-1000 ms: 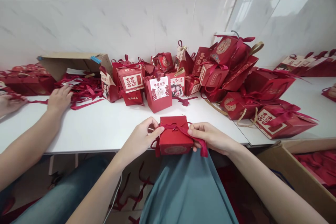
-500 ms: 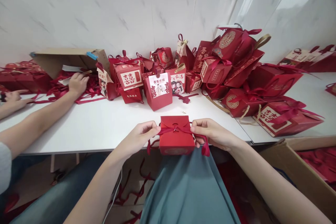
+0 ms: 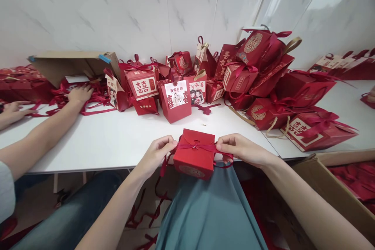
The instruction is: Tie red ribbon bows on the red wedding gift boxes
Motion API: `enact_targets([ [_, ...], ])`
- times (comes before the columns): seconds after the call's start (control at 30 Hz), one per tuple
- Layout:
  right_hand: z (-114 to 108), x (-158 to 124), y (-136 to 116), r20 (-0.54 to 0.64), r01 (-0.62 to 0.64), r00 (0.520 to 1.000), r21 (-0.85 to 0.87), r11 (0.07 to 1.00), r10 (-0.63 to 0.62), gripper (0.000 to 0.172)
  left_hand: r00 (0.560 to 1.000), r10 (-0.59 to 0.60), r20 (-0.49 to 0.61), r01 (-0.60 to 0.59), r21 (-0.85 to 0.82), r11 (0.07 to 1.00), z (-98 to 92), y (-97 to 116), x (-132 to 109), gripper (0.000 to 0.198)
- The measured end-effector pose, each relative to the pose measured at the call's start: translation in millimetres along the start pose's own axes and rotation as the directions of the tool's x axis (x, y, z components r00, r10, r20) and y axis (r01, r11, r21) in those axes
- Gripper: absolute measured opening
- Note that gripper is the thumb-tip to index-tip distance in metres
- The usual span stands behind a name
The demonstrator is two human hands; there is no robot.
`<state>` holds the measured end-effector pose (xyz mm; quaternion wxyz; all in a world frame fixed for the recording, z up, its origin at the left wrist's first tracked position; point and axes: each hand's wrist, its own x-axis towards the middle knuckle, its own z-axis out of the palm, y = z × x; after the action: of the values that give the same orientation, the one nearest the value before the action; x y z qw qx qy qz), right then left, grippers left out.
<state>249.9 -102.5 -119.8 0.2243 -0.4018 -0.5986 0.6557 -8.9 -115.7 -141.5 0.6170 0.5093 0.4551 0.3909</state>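
A red gift box (image 3: 195, 160) sits at the table's front edge, straight ahead of me, partly over my lap. A dark red ribbon (image 3: 202, 147) runs across its top and crosses in the middle. My left hand (image 3: 161, 150) pinches the ribbon at the box's left side. On the right, my right hand (image 3: 234, 148) pinches the other side of the ribbon, with a loop and tail hanging below the fingers. Both hands are closed, at about the same height, and the ribbon is stretched between them.
Finished-looking red boxes (image 3: 176, 101) stand along the wall, with a larger pile (image 3: 263, 74) at right. A co-worker's hand (image 3: 80, 94) reaches into ribbons by a tipped carton (image 3: 73, 62) at left. Another carton (image 3: 310, 175) of red items stands at lower right.
The box has turned slightly and tipped, its front corner now lower. The ribbon is drawn straighter across the top. The co-worker's hand has shifted a little left.
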Motion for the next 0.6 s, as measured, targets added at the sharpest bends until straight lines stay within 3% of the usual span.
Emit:
enact_targets([
  [0.13,3.0,-13.5,-17.3,-0.019,0.098,0.995,-0.073,0.993,-0.099,0.033,1.0,0.01,-0.009,-0.01,-0.042,0.999,3.8,7.3,-5.1,0.037],
  [0.3,25.1,-11.6,-35.0,-0.149,0.258,0.951,-0.102,0.961,-0.271,0.022,0.998,0.049,-0.033,-0.047,0.08,0.996,11.1,16.8,-6.8,0.034],
  [0.5,44.0,11.7,-27.2,-0.273,0.353,0.883,-0.15,0.923,-0.382,0.022,0.994,0.107,-0.002,-0.103,0.252,0.962,12.3,23.3,-7.1,0.036],
  [0.6,46.6,19.1,-20.2,-0.35,0.359,0.835,-0.24,0.902,-0.425,0.018,0.991,0.129,0.02,-0.129,0.324,0.937,9.4,28.4,-13.1,0.025],
])
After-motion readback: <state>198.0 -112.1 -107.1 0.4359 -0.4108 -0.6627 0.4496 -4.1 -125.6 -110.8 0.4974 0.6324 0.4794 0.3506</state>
